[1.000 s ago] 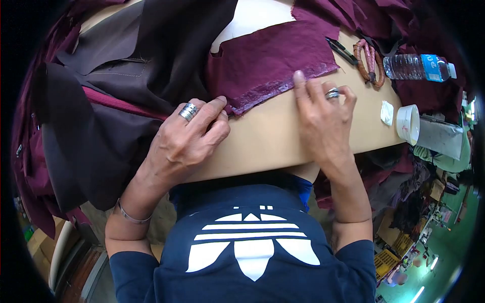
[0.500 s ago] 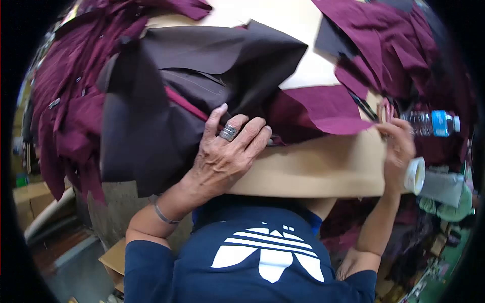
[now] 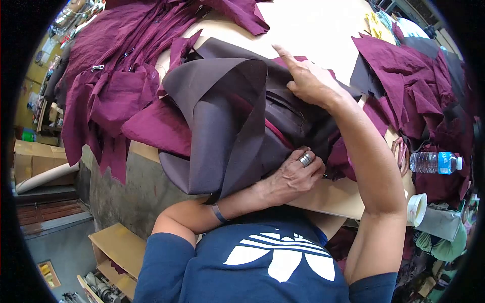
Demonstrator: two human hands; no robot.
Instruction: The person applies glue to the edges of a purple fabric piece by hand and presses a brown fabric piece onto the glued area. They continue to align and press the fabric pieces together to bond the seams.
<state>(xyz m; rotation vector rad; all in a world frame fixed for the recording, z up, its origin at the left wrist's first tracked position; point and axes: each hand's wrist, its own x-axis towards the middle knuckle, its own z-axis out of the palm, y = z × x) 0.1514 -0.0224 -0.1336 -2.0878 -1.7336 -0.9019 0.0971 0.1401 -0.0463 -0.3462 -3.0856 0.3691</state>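
Observation:
A dark grey-brown and maroon fabric piece (image 3: 227, 126) lies bunched and folded on the table in front of me, with a narrow bright maroon strip along a slit in it. My left hand (image 3: 298, 174), with rings on one finger, has its fingers curled and closed on the near edge of this fabric. Above the far part of the same piece is my right hand (image 3: 316, 86), its index finger stretched out and thumb apart. Nothing shows in its grasp, though its other fingers are partly hidden.
Maroon garments with zips (image 3: 113, 86) hang over the table's left edge. More maroon cloth (image 3: 404, 76) is heaped on the right, near a plastic water bottle (image 3: 432, 162), scissors handles (image 3: 402, 154) and a white roll of tape (image 3: 417, 209). Cardboard boxes (image 3: 40, 161) stand at left.
My right hand has let go of the maroon corner at the right and moved left and away over the fabric. The fabric is more folded up; my left hand still grips its near edge.

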